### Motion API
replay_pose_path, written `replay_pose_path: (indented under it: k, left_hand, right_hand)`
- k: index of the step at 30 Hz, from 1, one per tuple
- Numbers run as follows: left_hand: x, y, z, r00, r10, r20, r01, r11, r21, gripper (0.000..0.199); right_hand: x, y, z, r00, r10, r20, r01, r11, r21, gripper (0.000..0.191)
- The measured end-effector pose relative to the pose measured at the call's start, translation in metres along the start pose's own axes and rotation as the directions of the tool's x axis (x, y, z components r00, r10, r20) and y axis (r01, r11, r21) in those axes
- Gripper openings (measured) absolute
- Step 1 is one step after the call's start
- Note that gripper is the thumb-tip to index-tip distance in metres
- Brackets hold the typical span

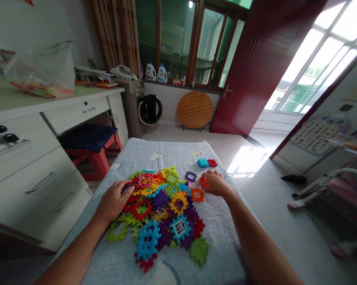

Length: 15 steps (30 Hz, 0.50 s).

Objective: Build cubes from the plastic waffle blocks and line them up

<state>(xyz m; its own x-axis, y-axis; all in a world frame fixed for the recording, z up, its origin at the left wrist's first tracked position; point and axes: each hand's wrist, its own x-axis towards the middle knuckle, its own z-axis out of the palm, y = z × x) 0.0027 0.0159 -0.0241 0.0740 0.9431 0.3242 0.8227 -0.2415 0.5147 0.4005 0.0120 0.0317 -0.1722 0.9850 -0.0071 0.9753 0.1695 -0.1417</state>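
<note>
A heap of colourful plastic interlocking tiles [159, 200] with toothed edges lies on the cloth-covered table. On the heap's left edge rests my left hand [115, 200], fingers spread and touching red tiles. My right hand [215, 183] is closed on an orange interlocking tile [204, 182] at the heap's right side. Just below it lies another orange tile [197, 194] with a window pattern. A purple ring-shaped tile [190, 176] is to its left. Farther back, a blue tile stack [202, 162] and a red tile stack [212, 162] sit side by side, apart from the heap.
A pale blue patterned cloth [178, 152] covers the table. To the left are a white desk [62, 114] and a red stool [91, 158] with a dark seat. A washing machine [133, 107] and a round wooden board [195, 110] stand ahead. A pink chair [344, 190] is at right.
</note>
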Motion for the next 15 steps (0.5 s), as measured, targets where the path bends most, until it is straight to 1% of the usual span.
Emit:
replay_pose_path:
  k: [2,5,7,9,12,15]
  left_hand:
    - [0.000,0.000,0.000,1.000,0.002,-0.006,-0.002,1.000,0.000,0.046]
    - [0.000,0.000,0.000,1.000,0.010,-0.022,-0.010,1.000,-0.002,0.045]
    - [0.000,0.000,0.000,1.000,0.014,-0.026,-0.014,1.000,-0.004,0.044]
    - [0.000,0.000,0.000,0.999,0.013,-0.029,-0.014,1.000,-0.005,0.044]
    - [0.000,0.000,0.000,0.999,0.016,-0.041,-0.016,1.000,-0.002,0.043]
    - [0.000,-0.001,0.001,0.999,0.023,-0.036,-0.023,1.000,0.004,0.044]
  right_hand:
    - [-0.002,-0.005,0.003,0.995,-0.040,-0.089,0.046,0.997,0.064,0.028]
    - [0.003,-0.018,0.010,0.973,-0.108,-0.205,0.137,0.981,0.135,0.029]
    - [0.010,-0.027,0.018,0.970,-0.105,-0.218,0.137,0.981,0.136,0.032]
    - [0.016,-0.032,0.027,0.978,-0.082,-0.192,0.109,0.985,0.130,0.036]
    - [0.021,-0.033,0.034,0.984,-0.054,-0.170,0.077,0.988,0.134,0.038]
    - [0.019,-0.029,0.035,0.973,-0.038,-0.226,0.077,0.983,0.167,0.044]
